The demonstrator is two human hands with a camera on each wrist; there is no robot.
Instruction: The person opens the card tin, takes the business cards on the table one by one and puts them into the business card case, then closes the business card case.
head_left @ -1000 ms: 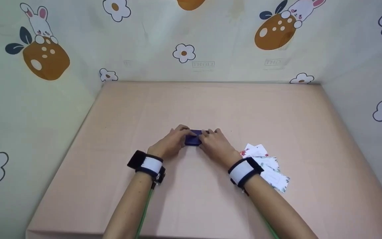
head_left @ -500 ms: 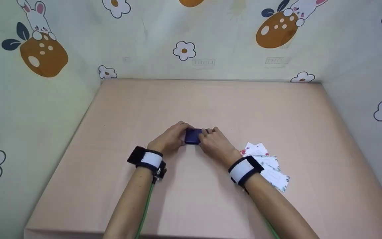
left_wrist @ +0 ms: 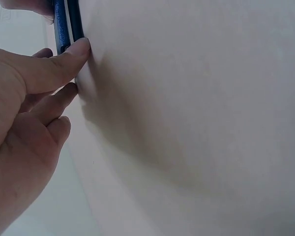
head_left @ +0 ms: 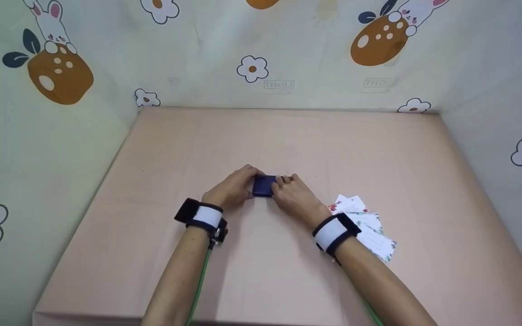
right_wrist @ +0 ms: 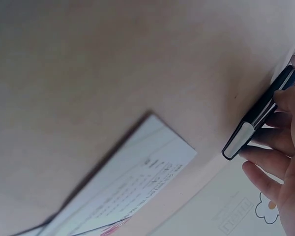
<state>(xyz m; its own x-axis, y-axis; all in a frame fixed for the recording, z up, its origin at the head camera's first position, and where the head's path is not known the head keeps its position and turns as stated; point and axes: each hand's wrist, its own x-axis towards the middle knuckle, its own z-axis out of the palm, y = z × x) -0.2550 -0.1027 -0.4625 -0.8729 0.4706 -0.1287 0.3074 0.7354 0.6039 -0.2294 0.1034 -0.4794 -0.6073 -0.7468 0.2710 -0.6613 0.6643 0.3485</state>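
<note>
A flat dark blue card case (head_left: 263, 186) lies between both hands at the middle of the table. My left hand (head_left: 233, 188) holds its left end, with the thumb on the near edge, as the left wrist view shows. At the right end, my right hand (head_left: 297, 197) pinches the case between the thumb on the near side and fingers behind. The right wrist view shows a silver-coloured end on the case (right_wrist: 242, 137), and its cover appears closed. Several white printed cards (head_left: 376, 240) with floral corners lie fanned to the right, partly hidden by the right wrist.
The table (head_left: 161, 271) has a pale pink-beige cover. Walls with rabbit and flower prints (head_left: 252, 69) stand at the back and both sides. Each wrist wears a strapped camera band (head_left: 206, 219), and a green cable (head_left: 199, 290) runs along the left forearm.
My left thumb has moved off the top of the card case to its near edge. The right hand keeps its hold, and the cards have not moved.
</note>
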